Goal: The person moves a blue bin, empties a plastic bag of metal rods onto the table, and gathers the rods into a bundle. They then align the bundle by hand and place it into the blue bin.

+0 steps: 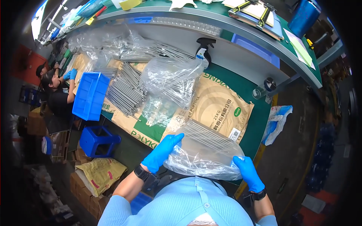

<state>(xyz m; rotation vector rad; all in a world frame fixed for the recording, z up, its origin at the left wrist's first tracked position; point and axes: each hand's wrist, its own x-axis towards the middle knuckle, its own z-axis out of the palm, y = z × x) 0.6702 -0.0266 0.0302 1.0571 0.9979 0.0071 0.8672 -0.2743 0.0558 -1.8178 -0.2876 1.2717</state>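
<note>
A clear plastic bag [200, 162] with thin metal rods [209, 136] in it lies at the near edge of the bench, partly over flattened brown paper sacks [222, 100]. My left hand [163, 152], in a blue glove, grips the bag's left end with the thumb on top. At its right end my right hand [249, 173], gloved too, pinches the plastic. The bag's near side is loose and crumpled. Beyond it sit another plastic bag of rods [171, 77] and a loose pile of metal rods [126, 90].
A blue bin [89, 97] stands at the bench's left edge, above a blue stool [97, 141]. Farther back are more rods [132, 52] and a spray bottle [203, 54]. A shelf [173, 14] overhangs the far side. Co-workers [56, 86] are at the far left.
</note>
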